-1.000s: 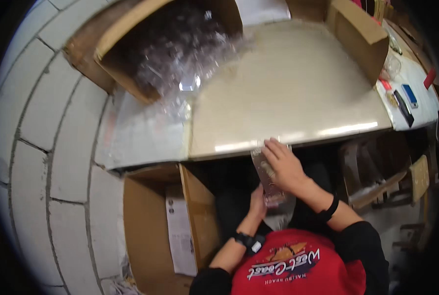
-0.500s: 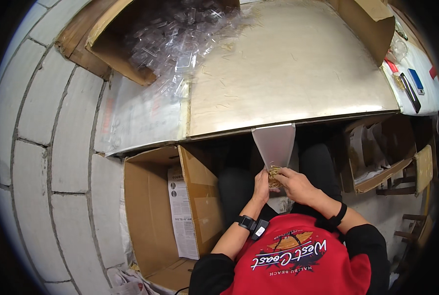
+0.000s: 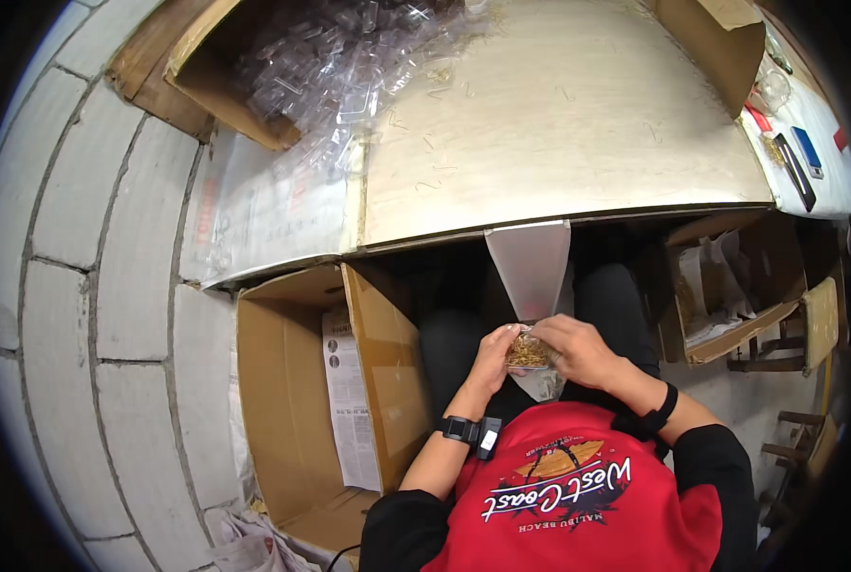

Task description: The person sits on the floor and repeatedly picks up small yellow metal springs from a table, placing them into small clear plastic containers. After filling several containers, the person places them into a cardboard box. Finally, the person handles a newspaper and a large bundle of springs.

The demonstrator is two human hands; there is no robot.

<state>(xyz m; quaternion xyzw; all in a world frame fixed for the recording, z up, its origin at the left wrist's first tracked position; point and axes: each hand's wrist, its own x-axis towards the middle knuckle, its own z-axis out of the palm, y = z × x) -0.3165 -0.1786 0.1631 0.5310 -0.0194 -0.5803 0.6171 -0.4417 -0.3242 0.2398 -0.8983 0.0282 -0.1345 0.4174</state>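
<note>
A small clear plastic packet (image 3: 528, 354) holds a mass of thin gold-coloured wire pieces. My left hand (image 3: 491, 357) is closed on its left side. At the packet's upper right edge my right hand (image 3: 575, 346) has its fingers bent and pressed against it. The narrow lower end of a white chute (image 3: 530, 272) stands just beyond both hands, its wide end at the table edge. Part of the packet is covered by my fingers, so I cannot tell whether its top is sealed.
A heap of clear plastic packets (image 3: 339, 76) spills from a cardboard box on the pale table (image 3: 559, 124); loose gold wires lie nearby. An open cardboard box (image 3: 297, 400) stands at my left, another box (image 3: 730, 286) at my right. A blue object (image 3: 808, 150) lies far right.
Gold wires that showed at the chute's narrow end now lie inside the packet, which is more visible between my hands. My right hand has shifted slightly right, to the packet's upper edge.
</note>
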